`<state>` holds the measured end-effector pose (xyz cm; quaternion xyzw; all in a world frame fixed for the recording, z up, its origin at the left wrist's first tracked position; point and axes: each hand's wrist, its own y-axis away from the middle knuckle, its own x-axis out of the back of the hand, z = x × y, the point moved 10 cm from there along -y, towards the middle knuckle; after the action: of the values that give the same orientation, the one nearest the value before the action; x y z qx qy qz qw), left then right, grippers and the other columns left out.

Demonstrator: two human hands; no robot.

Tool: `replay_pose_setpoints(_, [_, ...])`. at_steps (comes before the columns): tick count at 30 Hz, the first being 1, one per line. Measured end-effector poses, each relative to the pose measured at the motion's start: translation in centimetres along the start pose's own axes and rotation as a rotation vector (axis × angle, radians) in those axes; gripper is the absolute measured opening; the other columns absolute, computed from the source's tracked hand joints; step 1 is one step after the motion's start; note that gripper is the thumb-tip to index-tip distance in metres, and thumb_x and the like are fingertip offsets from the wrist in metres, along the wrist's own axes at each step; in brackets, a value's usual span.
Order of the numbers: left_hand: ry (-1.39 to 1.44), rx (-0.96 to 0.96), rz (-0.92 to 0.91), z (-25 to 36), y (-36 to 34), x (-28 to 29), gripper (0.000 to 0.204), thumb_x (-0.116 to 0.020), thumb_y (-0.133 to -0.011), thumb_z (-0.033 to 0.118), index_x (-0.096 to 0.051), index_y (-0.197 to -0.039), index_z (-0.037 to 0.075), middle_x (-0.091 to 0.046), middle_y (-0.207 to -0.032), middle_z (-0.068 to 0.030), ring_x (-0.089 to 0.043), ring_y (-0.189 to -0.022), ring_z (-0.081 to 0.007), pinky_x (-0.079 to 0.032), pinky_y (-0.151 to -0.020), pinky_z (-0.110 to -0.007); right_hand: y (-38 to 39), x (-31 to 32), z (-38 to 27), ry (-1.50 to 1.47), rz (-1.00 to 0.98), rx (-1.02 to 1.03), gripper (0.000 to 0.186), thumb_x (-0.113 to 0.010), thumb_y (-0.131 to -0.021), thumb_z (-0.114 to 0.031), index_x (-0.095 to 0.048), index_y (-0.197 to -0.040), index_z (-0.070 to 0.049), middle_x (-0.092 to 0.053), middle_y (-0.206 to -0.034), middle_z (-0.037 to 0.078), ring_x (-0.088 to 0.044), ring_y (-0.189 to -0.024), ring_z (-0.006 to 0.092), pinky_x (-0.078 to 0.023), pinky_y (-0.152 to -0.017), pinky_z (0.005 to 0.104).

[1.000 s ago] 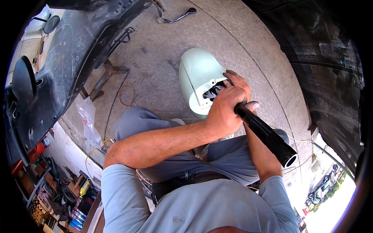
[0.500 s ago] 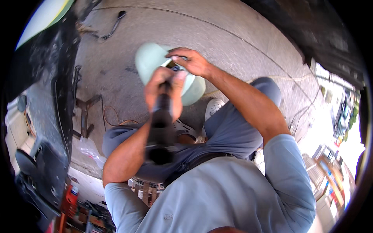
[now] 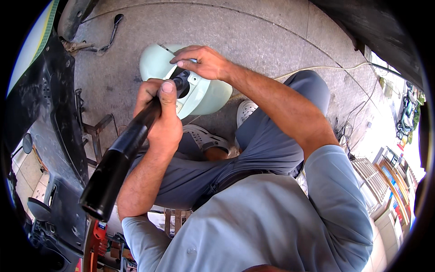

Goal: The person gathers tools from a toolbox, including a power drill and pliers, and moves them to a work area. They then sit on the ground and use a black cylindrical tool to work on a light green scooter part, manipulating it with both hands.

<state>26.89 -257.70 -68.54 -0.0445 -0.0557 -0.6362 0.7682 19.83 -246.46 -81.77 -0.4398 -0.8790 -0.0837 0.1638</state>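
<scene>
A pale green scooter fender (image 3: 152,61), curved and glossy, is held low over the ground between my feet. My left hand (image 3: 161,104) is wrapped round a long black tube (image 3: 122,152). One end of the tube slants toward me at the lower left, while the other reaches a dark fitting in the fender's opening. At the fender's far rim is my right hand (image 3: 199,61), fingers bent and thumb close to the index finger. A thin metal rod (image 3: 165,48) sticks out from its fingertips; where the rod ends under the hand is hidden.
A large black vehicle panel (image 3: 54,104) stands close on my left, with a rusty metal stand (image 3: 96,131) beside it. On the concrete beyond lies a black lever-like part (image 3: 115,27). A pale hose (image 3: 326,69) runs across the ground at right, near tangled cables (image 3: 346,131).
The black tube's near end has swung to the left and tilted, with my left hand moving left too. The fender has shifted slightly left, and the thin rod now shows at my right fingertips.
</scene>
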Motion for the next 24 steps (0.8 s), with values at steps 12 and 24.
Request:
replay_pose_setpoints(12, [0.013, -0.008, 0.001, 0.3, -0.5, -0.3, 0.031, -0.05, -0.106, 0.024, -0.043, -0.083, 0.004, -0.05, -0.082, -0.0079, -0.046, -0.08, -0.0164, -0.04, -0.08, -0.035, -0.6, -0.8, 2.1, -0.066, -0.041, -0.069, 0.027, -0.06, -0.099, -0.024, -0.071, -0.116, -0.007, -0.07, -0.116, 0.013, -0.066, -0.108, 0.0308, -0.051, -0.096, 0.0386])
replay_pose_setpoints(24, [-0.057, -0.111, -0.058, 1.8, 0.6, -1.4, 0.039, -0.056, -0.101, 0.036, -0.039, -0.081, 0.008, -0.042, -0.077, -0.0064, -0.041, -0.073, -0.0179, -0.04, -0.071, -0.035, -0.1, -0.1, 0.6, -0.04, 0.062, 0.011, 0.023, -0.062, -0.095, -0.025, -0.071, -0.107, -0.007, -0.068, -0.11, 0.015, -0.062, -0.109, 0.0368, -0.048, -0.097, 0.0459])
